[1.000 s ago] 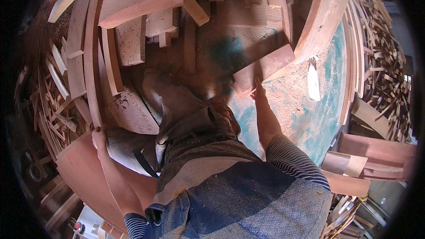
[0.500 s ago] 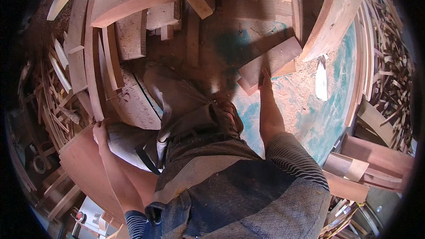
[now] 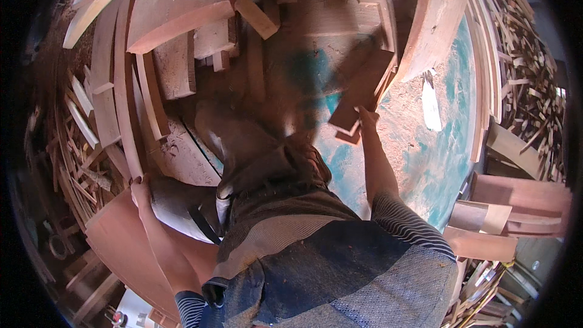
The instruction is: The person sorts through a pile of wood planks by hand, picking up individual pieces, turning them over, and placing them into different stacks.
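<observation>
My right hand [image 3: 368, 119] is closed on the near end of a short brown wooden board [image 3: 363, 88], tilted above the sawdust-strewn green floor. Another wood piece shows its end [image 3: 348, 138] just beneath that board; whether it is held too I cannot tell. At the left, my left hand [image 3: 140, 192] pinches the near end of a long, narrow, curved plank [image 3: 123, 103] that runs away toward the stack. Beside that forearm lies a broad reddish sheet of wood [image 3: 121, 231].
Thick curved timbers [image 3: 182, 12] are stacked ahead. A large curved board [image 3: 434, 21] leans at the right of the green floor [image 3: 419, 164]. Offcuts are heaped at the far right [image 3: 528, 79] and left [image 3: 73, 152]. Reddish boards [image 3: 516, 197] lie at the right.
The short board under my right hand has swung to a steeper angle, and my fingers now wrap its near end. My left hand stays at the long plank's end. The view has shifted slightly.
</observation>
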`<action>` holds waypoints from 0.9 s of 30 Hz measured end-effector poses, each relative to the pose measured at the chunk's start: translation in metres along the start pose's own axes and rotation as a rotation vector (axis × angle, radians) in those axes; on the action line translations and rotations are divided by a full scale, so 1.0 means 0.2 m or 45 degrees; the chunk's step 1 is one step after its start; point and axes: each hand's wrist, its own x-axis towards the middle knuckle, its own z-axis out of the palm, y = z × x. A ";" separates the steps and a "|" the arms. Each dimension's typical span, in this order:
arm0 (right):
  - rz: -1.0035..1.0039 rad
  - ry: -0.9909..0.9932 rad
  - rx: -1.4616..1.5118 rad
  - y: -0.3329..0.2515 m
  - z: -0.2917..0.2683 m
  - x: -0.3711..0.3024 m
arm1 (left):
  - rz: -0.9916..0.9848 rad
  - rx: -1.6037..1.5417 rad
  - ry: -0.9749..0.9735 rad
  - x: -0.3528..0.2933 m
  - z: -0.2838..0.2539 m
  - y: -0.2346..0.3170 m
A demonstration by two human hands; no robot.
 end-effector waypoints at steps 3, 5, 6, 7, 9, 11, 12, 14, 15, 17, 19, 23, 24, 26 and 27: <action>-0.126 0.248 -0.556 0.18 -0.20 -0.07 | 0.020 0.010 -0.062 -0.05 -0.02 0.19; -0.159 0.215 -0.802 0.18 -0.22 -0.34 | 0.012 0.034 -0.080 -0.13 -0.08 0.20; -0.230 0.256 -0.813 0.29 -0.23 -0.36 | 0.024 0.041 -0.097 -0.14 -0.11 0.23; -0.301 0.293 -0.824 0.42 -0.20 -0.37 | 0.020 0.016 -0.100 -0.14 -0.11 0.23; -0.397 0.309 -0.793 0.56 -0.14 -0.39 | 0.013 -0.027 -0.104 -0.12 -0.11 0.23; -0.285 0.156 -0.902 0.45 -0.11 -0.43 | 0.028 -0.033 -0.089 -0.09 -0.09 0.15; -0.291 0.165 -0.934 0.42 -0.09 -0.40 | 0.043 -0.048 -0.084 -0.07 -0.07 0.13; -0.326 0.190 -0.927 0.41 -0.06 -0.31 | 0.043 -0.021 -0.016 0.00 -0.02 0.02; -0.348 0.199 -0.899 0.39 -0.05 -0.29 | 0.035 -0.007 0.019 0.02 -0.01 -0.02; -0.383 0.248 -0.862 0.36 -0.06 -0.26 | -0.001 -0.025 -0.079 -0.05 -0.03 0.10; -0.336 0.244 -0.827 0.29 -0.02 -0.20 | -0.052 -0.031 -0.120 -0.12 -0.08 0.17; -0.481 0.188 -0.794 0.34 0.01 0.09 | -0.046 -0.044 -0.098 -0.19 -0.14 0.27; -0.449 0.182 -0.763 0.38 0.00 0.17 | -0.019 -0.050 -0.094 -0.19 -0.16 0.31; -0.419 0.073 -0.818 0.40 -0.02 0.23 | -0.063 -0.035 -0.063 -0.23 -0.18 0.34; -0.420 -0.016 -0.906 0.38 -0.03 0.22 | -0.090 -0.031 -0.049 -0.25 -0.18 0.34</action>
